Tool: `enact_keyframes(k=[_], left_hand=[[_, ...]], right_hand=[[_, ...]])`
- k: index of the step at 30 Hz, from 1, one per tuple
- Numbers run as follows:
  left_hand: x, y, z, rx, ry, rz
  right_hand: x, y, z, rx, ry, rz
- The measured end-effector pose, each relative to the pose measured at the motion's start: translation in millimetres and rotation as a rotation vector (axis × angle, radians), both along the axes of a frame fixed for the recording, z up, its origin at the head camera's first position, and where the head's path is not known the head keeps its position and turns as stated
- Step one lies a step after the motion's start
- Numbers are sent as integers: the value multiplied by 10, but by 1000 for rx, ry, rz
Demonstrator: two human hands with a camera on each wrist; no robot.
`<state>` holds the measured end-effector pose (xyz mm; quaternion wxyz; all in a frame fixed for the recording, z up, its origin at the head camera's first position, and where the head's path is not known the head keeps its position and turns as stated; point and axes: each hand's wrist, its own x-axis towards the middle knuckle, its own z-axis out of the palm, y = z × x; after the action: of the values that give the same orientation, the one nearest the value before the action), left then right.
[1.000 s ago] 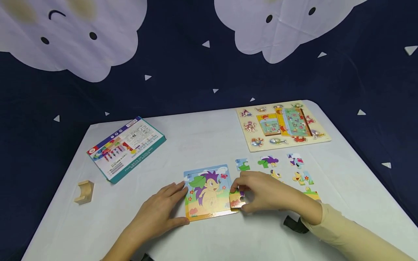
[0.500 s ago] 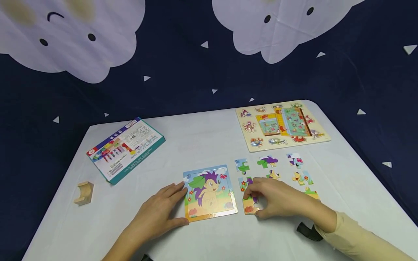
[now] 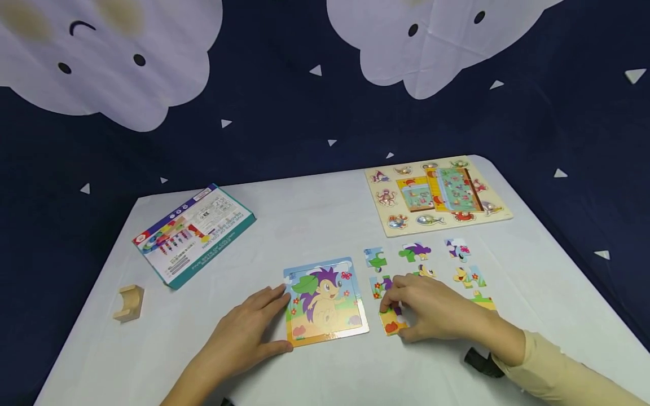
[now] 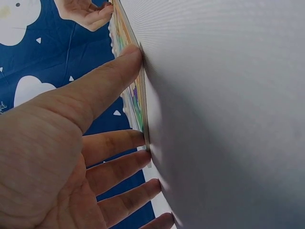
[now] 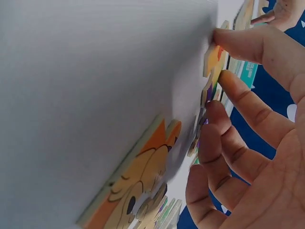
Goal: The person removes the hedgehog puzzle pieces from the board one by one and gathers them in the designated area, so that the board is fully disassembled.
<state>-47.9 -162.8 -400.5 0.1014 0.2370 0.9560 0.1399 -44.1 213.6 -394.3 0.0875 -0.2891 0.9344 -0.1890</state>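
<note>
A square puzzle board (image 3: 332,336) with a hedgehog picture lies at the table's front middle. My left hand (image 3: 244,330) rests along its left edge, thumb and straight fingers touching the side. In the left wrist view, the thumb (image 4: 109,78) lies against the board's edge. To the right of the board, my right hand (image 3: 431,307) pinches a yellow and purple corner puzzle piece (image 3: 392,326) at the table surface. The right wrist view shows this puzzle piece (image 5: 214,59) between thumb and index finger. Just above it lies a flowered puzzle piece (image 3: 377,287), partly covered by the fingers.
Several loose puzzle pieces (image 3: 415,252) lie in rows beyond and right of the hand. A wooden sea-animal board (image 3: 421,225) bearing two printed cards stands at the back right. A flat box (image 3: 195,234) and a wooden arch block (image 3: 130,303) are on the left.
My right hand has carried the corner piece from the board's lower right edge rightward onto the table below the flowered piece, then turned it slightly. My left hand has stayed on the board.
</note>
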Motion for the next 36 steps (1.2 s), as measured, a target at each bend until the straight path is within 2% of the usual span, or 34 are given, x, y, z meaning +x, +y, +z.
enact_keyframes(k=[14, 36], left_hand=[[3, 14, 7, -3, 21, -14], [7, 3, 9, -1, 11, -11]], right_hand=[[0, 20, -11, -18, 20, 15], [-6, 12, -68, -69, -7, 10]])
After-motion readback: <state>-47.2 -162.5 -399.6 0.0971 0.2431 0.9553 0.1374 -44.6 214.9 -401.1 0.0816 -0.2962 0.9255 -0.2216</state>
